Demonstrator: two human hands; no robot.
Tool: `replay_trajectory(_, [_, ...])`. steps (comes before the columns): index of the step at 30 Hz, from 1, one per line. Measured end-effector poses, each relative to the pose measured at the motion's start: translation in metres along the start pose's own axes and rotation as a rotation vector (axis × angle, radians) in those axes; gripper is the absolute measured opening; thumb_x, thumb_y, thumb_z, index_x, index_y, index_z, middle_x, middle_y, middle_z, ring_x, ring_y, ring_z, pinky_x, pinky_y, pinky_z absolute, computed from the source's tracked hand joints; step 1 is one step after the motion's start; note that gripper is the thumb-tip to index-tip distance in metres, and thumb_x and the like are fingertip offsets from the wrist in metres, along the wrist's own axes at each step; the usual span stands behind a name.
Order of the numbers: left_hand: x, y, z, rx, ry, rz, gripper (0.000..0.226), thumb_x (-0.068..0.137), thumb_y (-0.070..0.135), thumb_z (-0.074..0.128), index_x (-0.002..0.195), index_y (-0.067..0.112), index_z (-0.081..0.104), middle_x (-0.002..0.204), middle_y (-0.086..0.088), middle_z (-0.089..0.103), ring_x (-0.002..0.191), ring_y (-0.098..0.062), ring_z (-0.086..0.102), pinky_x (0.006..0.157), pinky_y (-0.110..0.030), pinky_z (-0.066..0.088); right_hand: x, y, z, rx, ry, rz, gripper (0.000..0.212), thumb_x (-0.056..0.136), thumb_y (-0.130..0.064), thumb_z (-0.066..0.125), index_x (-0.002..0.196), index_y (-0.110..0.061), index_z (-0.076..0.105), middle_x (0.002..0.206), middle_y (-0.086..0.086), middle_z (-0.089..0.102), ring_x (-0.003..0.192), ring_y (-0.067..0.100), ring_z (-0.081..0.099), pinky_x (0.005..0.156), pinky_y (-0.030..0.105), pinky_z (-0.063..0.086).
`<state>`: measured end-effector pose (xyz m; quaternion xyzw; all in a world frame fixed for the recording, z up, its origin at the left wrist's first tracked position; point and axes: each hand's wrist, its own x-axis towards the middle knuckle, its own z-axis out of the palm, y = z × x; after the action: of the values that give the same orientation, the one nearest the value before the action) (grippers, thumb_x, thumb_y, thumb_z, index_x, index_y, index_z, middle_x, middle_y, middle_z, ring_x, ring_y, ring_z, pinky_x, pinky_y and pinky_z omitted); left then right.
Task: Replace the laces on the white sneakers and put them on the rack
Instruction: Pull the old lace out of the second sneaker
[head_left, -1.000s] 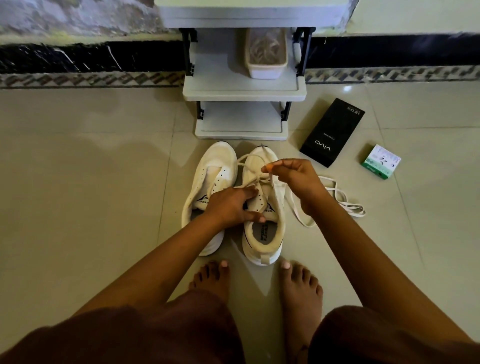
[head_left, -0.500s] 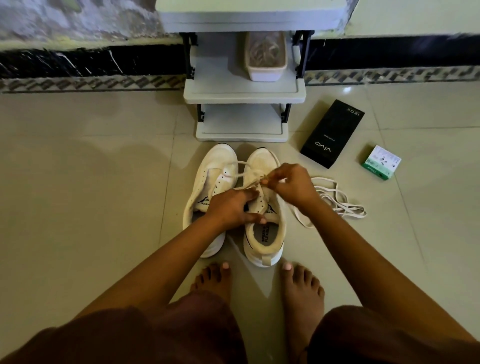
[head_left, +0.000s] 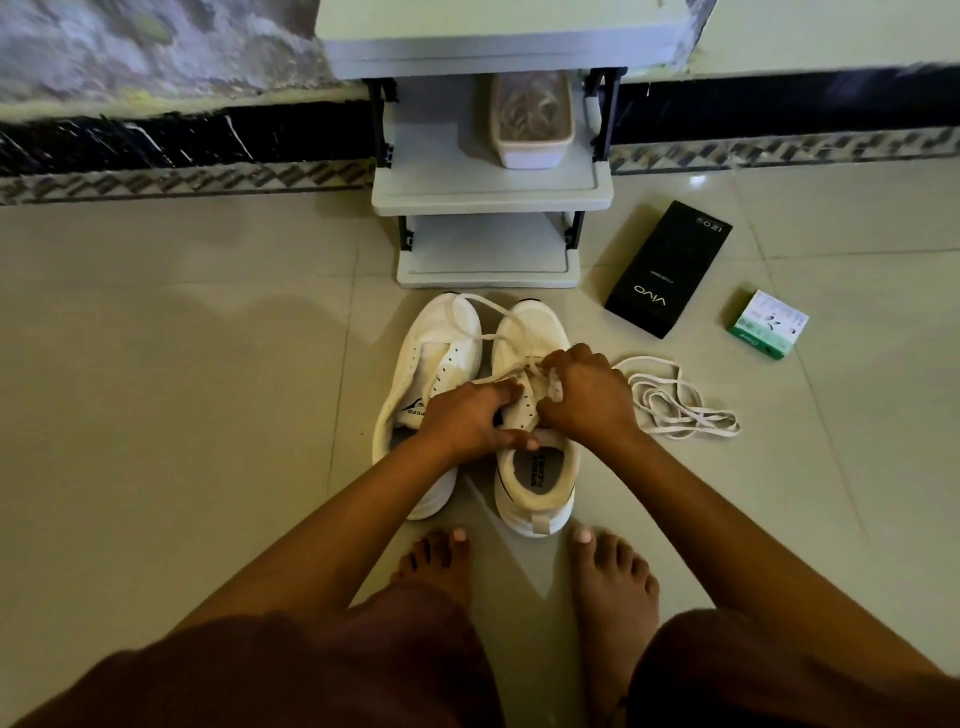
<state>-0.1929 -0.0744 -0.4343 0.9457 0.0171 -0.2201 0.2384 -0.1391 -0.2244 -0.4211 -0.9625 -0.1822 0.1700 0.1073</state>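
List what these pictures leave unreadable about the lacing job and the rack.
- Head view: the eyelets and lace path on the right sneaker are hidden under the left hand and right hand.
- Head view: what fills the white tub on the rack is too blurred to name.
- Head view: the rack's top is cut off by the upper edge.
- Head view: print on the small green box is too small to read.

Glossy floor tiles (head_left: 156, 389), smooth matt plastic rack (head_left: 488, 195), flat woven-cloth laces (head_left: 675, 405), matt cardboard box (head_left: 667, 270).
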Motion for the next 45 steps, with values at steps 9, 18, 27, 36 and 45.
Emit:
replay_trajectory(9, [0.002,-0.002,0.002,0.012,-0.003,-0.001,0.079,0.075,0.065,0.061,0.142,0.032,0.036,0.143,0.003,0.046,0.127,-0.02,0.045,0.092,-0.032,0.039,0.008,0.001,0.001,-0.17,0.083,-0.071,0.037,0.091,-0.035,0.053,0.126,-0.024,0.058,0.117,0.008,0.057,0.106,0.027,0.053,0.085,0.036,0.042])
replay_trajectory(18, [0.002,-0.003,0.003,0.02,0.007,-0.007,0.081,0.074,0.066,0.061,0.142,0.032,0.035,0.144,0.005,0.045,0.129,-0.019,0.044,0.092,-0.03,0.038,0.011,-0.007,-0.019,0.397,0.065,0.106,0.019,0.086,-0.024,0.066,0.099,-0.01,0.072,0.103,0.005,0.064,0.097,0.023,0.059,0.078,0.032,0.047])
replay_trajectory(27, [0.002,-0.003,0.002,0.013,0.01,0.008,0.079,0.074,0.065,0.062,0.142,0.033,0.035,0.142,0.006,0.047,0.126,-0.018,0.046,0.087,-0.027,0.037,0.014,-0.007,-0.028,0.835,-0.038,0.078,0.035,0.084,-0.018,0.068,0.118,-0.017,0.058,0.113,0.003,0.054,0.095,0.015,0.059,0.081,0.031,0.053])
replay_trajectory(36, [0.002,-0.003,0.003,0.013,0.018,0.007,0.081,0.073,0.066,0.062,0.142,0.033,0.036,0.144,0.006,0.044,0.129,-0.018,0.044,0.093,-0.031,0.039,0.009,-0.005,0.001,-0.135,0.155,0.014,0.026,0.089,-0.031,0.058,0.106,-0.012,0.065,0.105,0.007,0.063,0.091,0.026,0.06,0.07,0.03,0.039])
replay_trajectory(45, [0.003,-0.005,0.004,0.006,0.02,0.006,0.083,0.072,0.068,0.061,0.142,0.031,0.037,0.148,0.007,0.04,0.134,-0.016,0.038,0.102,-0.032,0.036,0.004,-0.021,-0.072,1.059,-0.039,-0.288,0.015,0.09,-0.018,0.06,0.083,-0.02,0.073,0.093,-0.014,0.068,0.09,-0.001,0.062,0.084,0.015,0.049])
